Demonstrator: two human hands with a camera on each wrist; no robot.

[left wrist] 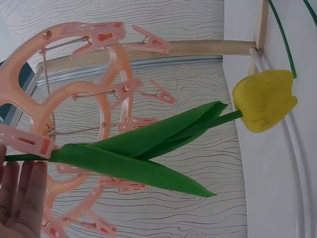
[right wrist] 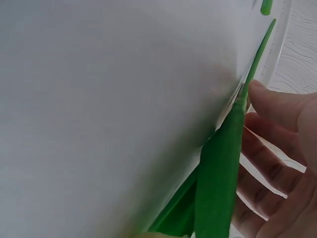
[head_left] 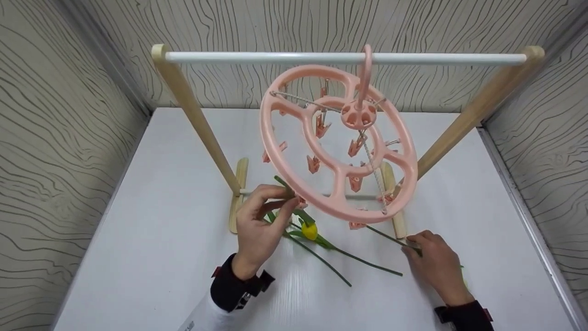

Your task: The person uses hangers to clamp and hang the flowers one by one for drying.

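At seven o'clock on the pink ring, the left grip pinches a clip, seemingly mid-fastening. Left wrist: yellow tulip, pointing toward three o'clock; letting the clip close probably comes next. Right wrist: right grip pinches another stem.

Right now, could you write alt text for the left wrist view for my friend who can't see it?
A yellow tulip with green leaves stretches across the view, its stem against a pink clip in the left hand. Behind are more pink clips on a round rack.
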